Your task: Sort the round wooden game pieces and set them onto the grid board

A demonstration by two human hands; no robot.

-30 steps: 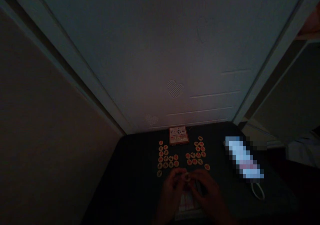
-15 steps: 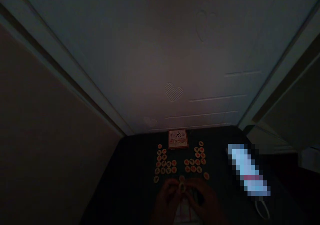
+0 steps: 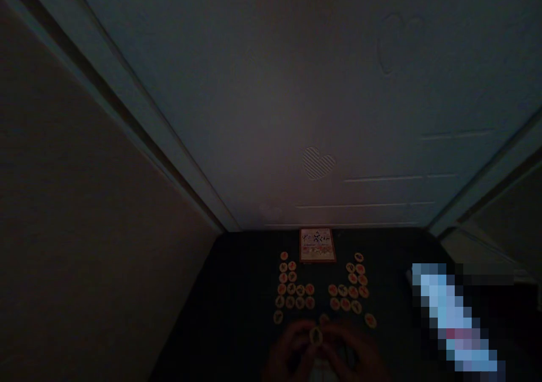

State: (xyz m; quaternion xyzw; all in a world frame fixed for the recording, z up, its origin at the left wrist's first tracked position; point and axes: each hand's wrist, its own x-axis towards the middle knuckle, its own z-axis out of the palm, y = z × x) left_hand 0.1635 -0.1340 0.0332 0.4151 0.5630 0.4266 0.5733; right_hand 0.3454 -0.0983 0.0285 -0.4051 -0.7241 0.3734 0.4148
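The room is very dark. At the bottom middle, my left hand and my right hand meet with their fingertips pinched together on one round game piece. Just beyond them, on a dark table, lie two groups of round pieces with marks on them: a left group and a right group. One piece lies apart at the right. A small square box with a printed lid stands at the far edge of the table.
A pale blurred oblong object lies on the right of the table. A white door with heart shapes rises behind the table, and a plain wall stands on the left.
The view has tilted up and left, so the table and pieces sit lower and further right in the picture. My hands stay together on the same piece.
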